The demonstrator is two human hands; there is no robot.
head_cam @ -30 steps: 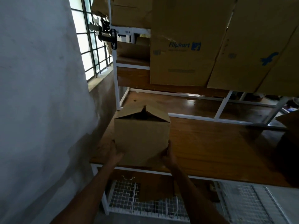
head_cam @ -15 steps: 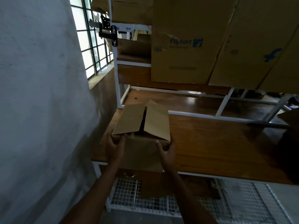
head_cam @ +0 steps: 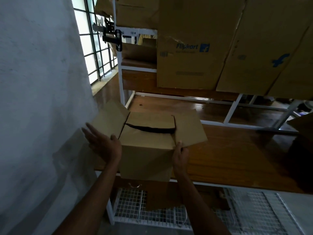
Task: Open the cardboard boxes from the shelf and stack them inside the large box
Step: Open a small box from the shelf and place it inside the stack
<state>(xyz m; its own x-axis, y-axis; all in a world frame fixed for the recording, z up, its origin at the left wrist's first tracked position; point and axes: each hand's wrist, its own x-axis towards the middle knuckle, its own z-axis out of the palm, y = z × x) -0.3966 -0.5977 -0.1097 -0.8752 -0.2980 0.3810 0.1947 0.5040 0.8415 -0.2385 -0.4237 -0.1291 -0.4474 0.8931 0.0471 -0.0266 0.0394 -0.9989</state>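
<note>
The cardboard box [head_cam: 147,158] is plain brown corrugated board, roughly a cube with a matte, slightly creased face. It stands at the front edge of the wooden shelf [head_cam: 237,158], a glossy reddish-brown plank set in a white metal frame [head_cam: 232,111]. The box's left flap [head_cam: 110,119] and right flap [head_cam: 189,128] are spread outward like wings. The two inner flaps [head_cam: 149,119] lie nearly flat over the top, leaving a thin, dark curved slit between them.

The left hand [head_cam: 103,145] is open, its fingers straight and fanned and its palm flat against the left flap. The right hand [head_cam: 180,153] grips the box's near right corner. Its thumb points up at the edge where the right flap hinges, and its fingers curl under that flap.

Above, large cardboard cartons [head_cam: 191,56] with blue printing fill the upper shelf, their surfaces dented and torn in places. White wire mesh [head_cam: 132,200] runs below the shelf. To the left are a rough pale wall [head_cam: 33,82] and a barred window [head_cam: 94,53].
</note>
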